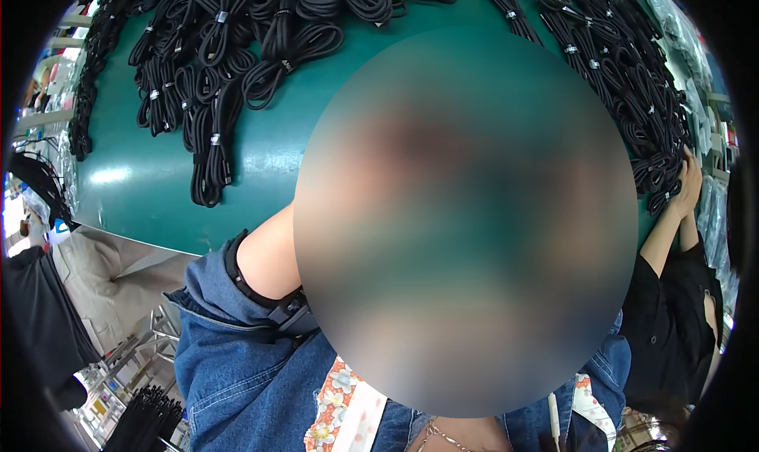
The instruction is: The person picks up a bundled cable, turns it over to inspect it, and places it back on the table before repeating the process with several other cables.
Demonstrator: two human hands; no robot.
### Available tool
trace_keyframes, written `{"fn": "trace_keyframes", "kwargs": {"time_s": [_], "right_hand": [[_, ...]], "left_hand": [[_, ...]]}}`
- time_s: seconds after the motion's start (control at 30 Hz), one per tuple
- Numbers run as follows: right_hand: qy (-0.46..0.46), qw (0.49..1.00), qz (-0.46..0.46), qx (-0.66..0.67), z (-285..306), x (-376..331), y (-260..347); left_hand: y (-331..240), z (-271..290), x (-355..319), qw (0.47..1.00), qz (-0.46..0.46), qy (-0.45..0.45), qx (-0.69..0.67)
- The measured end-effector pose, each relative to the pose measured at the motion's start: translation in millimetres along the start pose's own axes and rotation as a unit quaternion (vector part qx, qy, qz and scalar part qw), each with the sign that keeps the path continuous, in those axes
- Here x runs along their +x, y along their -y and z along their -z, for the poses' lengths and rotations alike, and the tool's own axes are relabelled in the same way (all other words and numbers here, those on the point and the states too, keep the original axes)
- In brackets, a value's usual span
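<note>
A large round blur covers the middle of the head view and smears both of my hands. My left forearm (273,250), in a rolled denim sleeve, reaches into it from the left. A skin-toned smear inside the blur is likely my left hand (368,163), with a dark patch beside it that I cannot make out. On the right side of the blur, a fainter skin-toned smear is likely my right hand (581,207). Fingers and anything held are hidden. Coiled black cables (212,139), tied in bundles, lie on the green table left of the blur.
The green table (265,147) carries a pile of bundled black cables (273,17) at the far side and another heap (624,76) along the right. At the right edge, a co-worker's hand (689,185) touches that heap. A person in beige trousers (91,282) is at the left.
</note>
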State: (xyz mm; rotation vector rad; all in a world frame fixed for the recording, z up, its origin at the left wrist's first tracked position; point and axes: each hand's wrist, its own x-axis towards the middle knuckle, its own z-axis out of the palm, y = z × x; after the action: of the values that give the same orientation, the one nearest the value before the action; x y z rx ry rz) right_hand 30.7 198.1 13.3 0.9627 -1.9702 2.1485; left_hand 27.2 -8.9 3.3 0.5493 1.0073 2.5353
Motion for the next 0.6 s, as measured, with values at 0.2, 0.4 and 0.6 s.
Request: {"fn": "trace_keyframes", "kwargs": {"time_s": [0.2, 0.4, 0.6], "right_hand": [[-0.025, 0.998, 0.036, -0.044, -4, 1, 6], [-0.097, 0.967, -0.234, -0.015, 5, -7, 11], [-0.092, 0.94, -0.312, 0.098, 1, -9, 8]], "left_hand": [[2, -8, 1, 0.997, -0.027, -0.039, 0.062], [-9, -8, -1, 0.975, 0.08, -0.08, 0.19], [-3, 3, -2, 0.993, 0.092, -0.059, 0.044]]}}
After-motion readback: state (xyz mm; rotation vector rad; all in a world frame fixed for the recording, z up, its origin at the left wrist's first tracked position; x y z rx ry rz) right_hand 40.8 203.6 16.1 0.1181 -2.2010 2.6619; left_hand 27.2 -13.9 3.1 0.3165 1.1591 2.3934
